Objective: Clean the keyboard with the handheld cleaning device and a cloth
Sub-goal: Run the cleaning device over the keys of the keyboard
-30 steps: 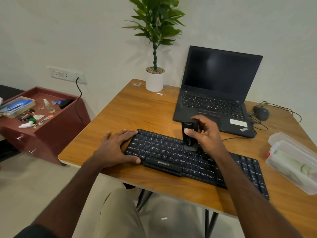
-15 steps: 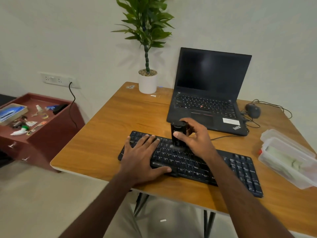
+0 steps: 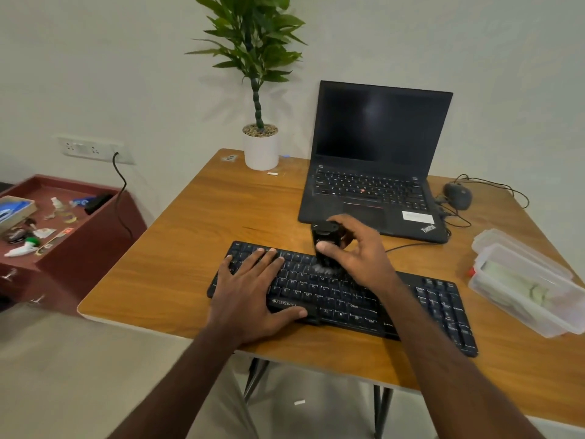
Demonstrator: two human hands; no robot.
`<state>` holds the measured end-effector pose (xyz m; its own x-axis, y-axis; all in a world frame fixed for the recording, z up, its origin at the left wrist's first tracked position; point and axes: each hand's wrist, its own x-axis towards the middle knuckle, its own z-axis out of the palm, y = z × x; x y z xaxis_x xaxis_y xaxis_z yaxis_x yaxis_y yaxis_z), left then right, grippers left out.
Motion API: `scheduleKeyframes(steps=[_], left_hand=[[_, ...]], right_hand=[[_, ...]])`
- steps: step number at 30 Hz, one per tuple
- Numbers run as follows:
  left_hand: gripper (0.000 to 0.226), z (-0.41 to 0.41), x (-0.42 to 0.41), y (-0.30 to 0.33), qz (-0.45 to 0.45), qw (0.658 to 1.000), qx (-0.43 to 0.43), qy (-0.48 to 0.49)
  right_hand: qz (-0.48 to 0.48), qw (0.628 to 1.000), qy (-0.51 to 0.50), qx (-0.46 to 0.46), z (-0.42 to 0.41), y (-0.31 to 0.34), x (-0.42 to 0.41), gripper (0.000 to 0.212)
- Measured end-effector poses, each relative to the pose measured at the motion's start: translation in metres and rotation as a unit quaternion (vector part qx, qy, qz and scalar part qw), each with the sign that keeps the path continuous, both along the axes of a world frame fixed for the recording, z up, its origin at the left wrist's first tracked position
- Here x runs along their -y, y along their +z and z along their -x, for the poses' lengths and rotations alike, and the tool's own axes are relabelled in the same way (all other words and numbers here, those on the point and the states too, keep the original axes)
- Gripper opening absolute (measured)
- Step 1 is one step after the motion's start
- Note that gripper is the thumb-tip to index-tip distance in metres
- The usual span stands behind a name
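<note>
A black keyboard (image 3: pixel 437 308) lies near the front edge of the wooden table (image 3: pixel 196 248). My left hand (image 3: pixel 253 293) lies flat on the keyboard's left part, fingers straight, thumb at the front edge. My right hand (image 3: pixel 361 258) grips a small black handheld cleaning device (image 3: pixel 324 240), held upright with its lower end on the upper middle keys. A pale blur shows at the device's base. I see no loose cloth on the table.
An open black laptop (image 3: pixel 376 160) stands behind the keyboard, a mouse (image 3: pixel 457 195) with cable to its right. A potted plant (image 3: pixel 260 147) is at the back. Clear plastic boxes (image 3: pixel 522 283) sit at the right edge. A red cabinet (image 3: pixel 72 236) with clutter stands left.
My left hand slid from the keyboard's left end onto its keys. My right hand carried the device left along the upper rows. The camera view shifted.
</note>
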<state>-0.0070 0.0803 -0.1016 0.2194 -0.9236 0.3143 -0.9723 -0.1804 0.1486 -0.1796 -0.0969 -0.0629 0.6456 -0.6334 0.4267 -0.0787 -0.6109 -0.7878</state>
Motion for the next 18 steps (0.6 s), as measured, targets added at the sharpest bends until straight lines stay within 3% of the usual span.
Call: scheduleKeyframes(steps=[4, 7, 11, 15, 18], left_hand=[[0.109, 0.0, 0.0, 0.0, 0.002, 1.0, -0.004, 0.001], [0.108, 0.0, 0.0, 0.001, -0.001, 1.0, -0.002, -0.001], [0.109, 0.0, 0.0, 0.001, -0.003, 1.0, -0.004, 0.002], [0.109, 0.0, 0.0, 0.001, -0.003, 1.0, -0.008, 0.0], [0.109, 0.0, 0.0, 0.001, -0.004, 1.0, -0.004, 0.001]], right_hand=[[-0.012, 0.998, -0.027, 0.052, 0.004, 0.0, 0.001, 0.03], [-0.003, 1.0, 0.002, 0.028, -0.003, -0.008, -0.012, 0.032], [-0.022, 0.998, -0.046, 0.039, 0.005, -0.004, 0.001, 0.033], [-0.039, 0.998, -0.011, 0.049, -0.001, -0.01, -0.012, 0.035], [-0.03, 0.998, -0.043, 0.041, 0.0, -0.01, -0.006, 0.039]])
